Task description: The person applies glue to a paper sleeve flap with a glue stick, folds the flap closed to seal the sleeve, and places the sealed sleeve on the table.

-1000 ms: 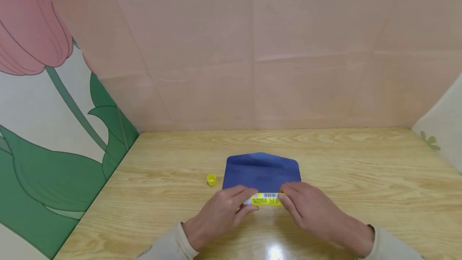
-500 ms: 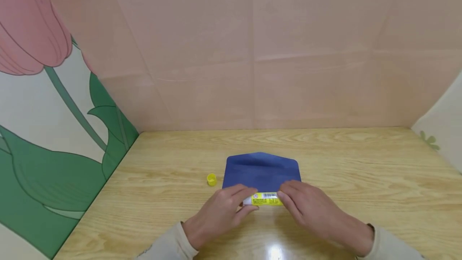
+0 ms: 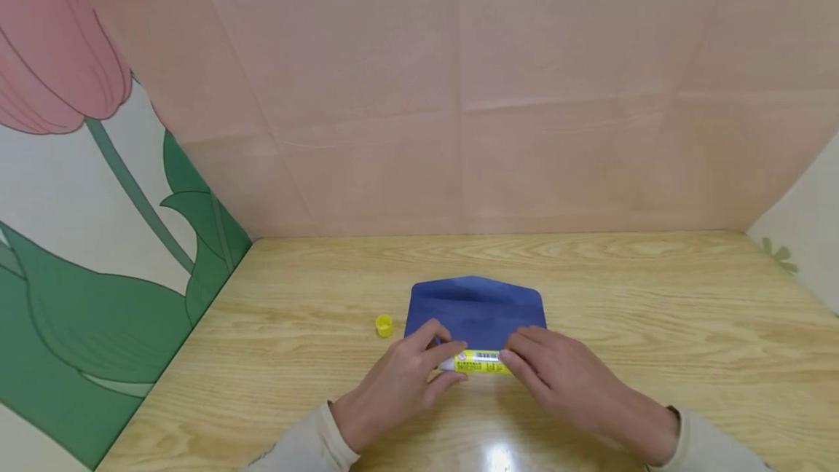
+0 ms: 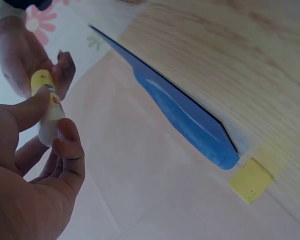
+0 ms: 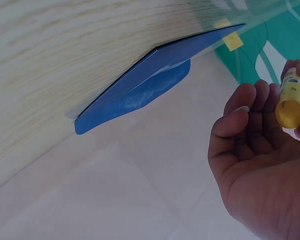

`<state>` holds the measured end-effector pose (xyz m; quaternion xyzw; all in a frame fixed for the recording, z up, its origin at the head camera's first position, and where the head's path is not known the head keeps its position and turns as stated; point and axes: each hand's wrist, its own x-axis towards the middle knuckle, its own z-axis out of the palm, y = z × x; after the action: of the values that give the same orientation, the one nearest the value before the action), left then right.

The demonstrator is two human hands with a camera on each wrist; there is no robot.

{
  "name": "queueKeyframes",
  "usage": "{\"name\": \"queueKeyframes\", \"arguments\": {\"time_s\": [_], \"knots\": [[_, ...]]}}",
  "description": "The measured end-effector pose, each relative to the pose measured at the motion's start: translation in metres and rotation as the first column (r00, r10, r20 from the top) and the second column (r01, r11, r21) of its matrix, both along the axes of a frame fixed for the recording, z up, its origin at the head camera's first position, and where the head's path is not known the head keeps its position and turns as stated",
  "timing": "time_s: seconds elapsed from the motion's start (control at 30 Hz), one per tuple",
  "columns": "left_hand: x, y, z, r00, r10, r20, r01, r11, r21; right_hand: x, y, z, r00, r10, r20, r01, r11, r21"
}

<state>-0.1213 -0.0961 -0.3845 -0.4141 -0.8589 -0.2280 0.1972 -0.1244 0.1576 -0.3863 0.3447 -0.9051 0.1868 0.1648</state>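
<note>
A yellow glue stick [image 3: 478,362] with a whitish left end lies level between both hands in the head view. My left hand [image 3: 401,377] pinches that whitish end between thumb and fingers, its index finger raised and bent. At the opposite end, my right hand [image 3: 566,377] grips the yellow base with thumb and fingers, covering part of the label. The right wrist view shows the round yellow base of the glue stick [image 5: 291,115] beside curled fingers. Just beyond the hands, a blue envelope [image 3: 468,317] lies with its flap open, pointing away.
The glue stick's yellow cap [image 3: 384,326] stands on the wood-grain table [image 3: 314,297], left of the envelope. A pale pink backdrop [image 3: 367,130] rises behind the table's far edge, and a tulip-printed panel [image 3: 98,202] borders the left side.
My left index finger has lifted and bent away from the glue stick. The right thumb has shifted slightly left along the base. The envelope and cap have stayed put.
</note>
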Motion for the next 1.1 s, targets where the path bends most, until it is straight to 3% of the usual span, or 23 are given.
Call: {"name": "queueKeyframes", "arguments": {"time_s": [0.27,0.5,0.77,1.1], "knots": [[-0.0002,0.0002,-0.0002,1.0,0.009,0.014,-0.009,1.0,0.012,0.0006,-0.0001,-0.0004,1.0,-0.005,0.019,0.005,1.0,-0.013],[0.0005,0.0,0.0001,0.998,0.057,0.019,-0.058,0.998,0.03,0.0002,0.0013,-0.0013,0.998,0.001,0.065,0.004,0.997,-0.082],[0.001,0.0004,0.0007,0.998,0.067,0.023,-0.067,0.997,0.024,-0.0035,0.0018,-0.0024,0.993,0.079,-0.092,-0.088,0.991,-0.102],[-0.0003,0.0006,-0.0001,0.998,0.051,-0.026,-0.05,0.998,0.033,-0.0066,0.0028,-0.003,0.98,0.107,-0.17,-0.124,0.988,-0.093]]}}
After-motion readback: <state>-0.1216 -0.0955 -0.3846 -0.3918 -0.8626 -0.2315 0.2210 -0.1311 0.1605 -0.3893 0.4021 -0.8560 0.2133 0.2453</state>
